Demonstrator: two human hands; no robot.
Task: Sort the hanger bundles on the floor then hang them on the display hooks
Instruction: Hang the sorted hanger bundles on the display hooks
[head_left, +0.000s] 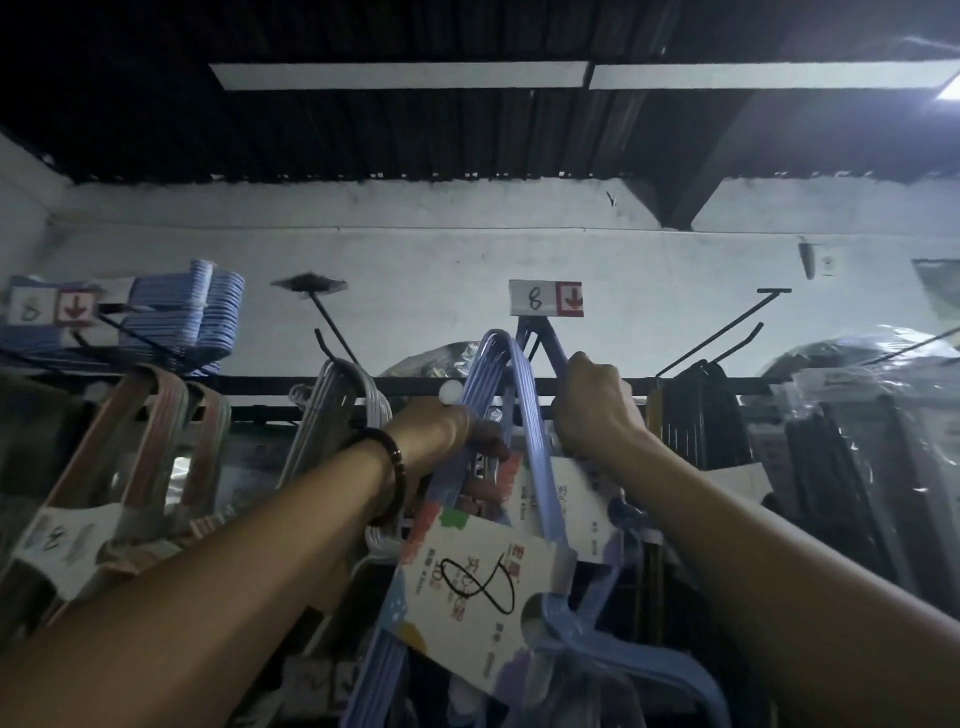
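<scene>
**Blue hanger bundle at the hook marked 8**

We are observing both arms raised, hands near each other but apart. The left hand (441, 431), a bracelet (384, 457) at its wrist, is clasping the blue hanger bundle (498, 384). The right hand (592, 410) is gripping a blue hanger rod (548, 351) just below the display hook (530, 332) under the price tag (545, 298).

The bundle is standing nearly upright, one bent corner pointing up at the hook and the hanger hooks (550, 623) lying low.

We are counting two card labels: one (478, 582) in front and one (576, 499) behind. Two bare hooks (332, 332) (727, 332) are flanking the tagged one. One pink bundle (156, 415), one grey bundle (337, 405) and one black bundle (696, 410) are hanging alongside.
</scene>
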